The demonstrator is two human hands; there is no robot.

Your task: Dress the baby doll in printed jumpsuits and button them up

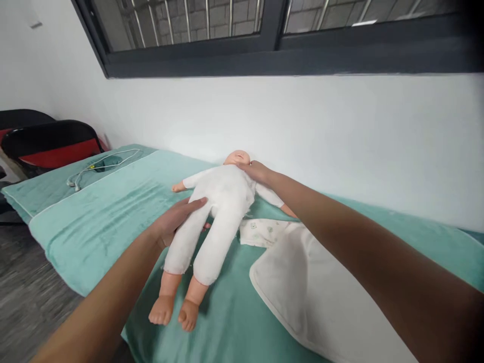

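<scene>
A baby doll (223, 191) with a white cloth body lies on its back, its head toward the wall and its bare plastic feet toward me. My left hand (181, 219) is closed around the doll's thigh on the left, thumb on top, with fingertips showing between the legs. At the doll's neck and shoulder, my right hand (257, 171) has its thumb in front; its other fingers are hidden behind. To the right of the doll is a spread white cloth (313, 282) with a patterned band (260, 232), partly covered by my right forearm.
The doll lies on a bed with a green cover (113, 217) against a white wall (302, 131). A white cable (109, 164) is at the far left. Black and red chairs (53, 143) stand beyond the bed's left end. Above is a dark window frame (227, 58).
</scene>
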